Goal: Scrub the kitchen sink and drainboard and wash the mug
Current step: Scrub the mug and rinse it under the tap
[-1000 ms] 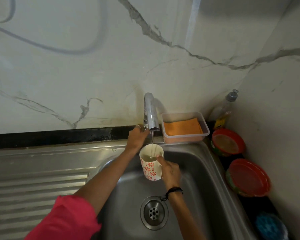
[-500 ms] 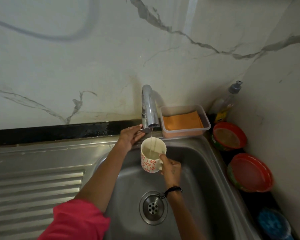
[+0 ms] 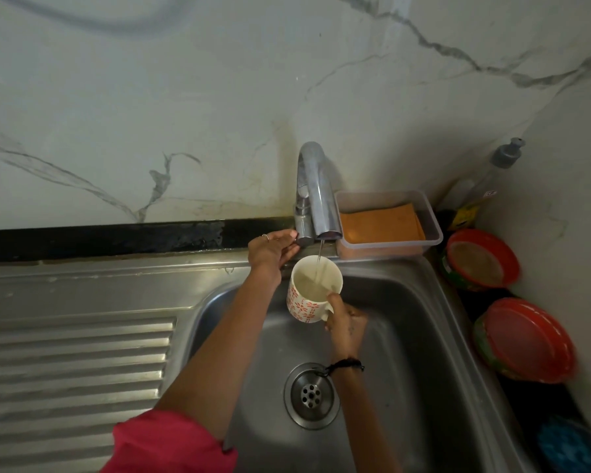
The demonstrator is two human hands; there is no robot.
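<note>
A steel sink unit (image 3: 116,285) carries a clear tub (image 3: 430,230); two red-lidded bowls (image 3: 526,339) sit on the dark counter (image 3: 533,397).

No text, brand, number or sign can be read anywhere in the head view. The one thing that carries printing is the bottle (image 3: 481,189) in the far right corner: it has a yellow label low on its body and a small white tag higher up, both too small and blurred for any letter to be made out. The mug (image 3: 313,291) under the tap bears only a red flower pattern, with no words on it.
</note>
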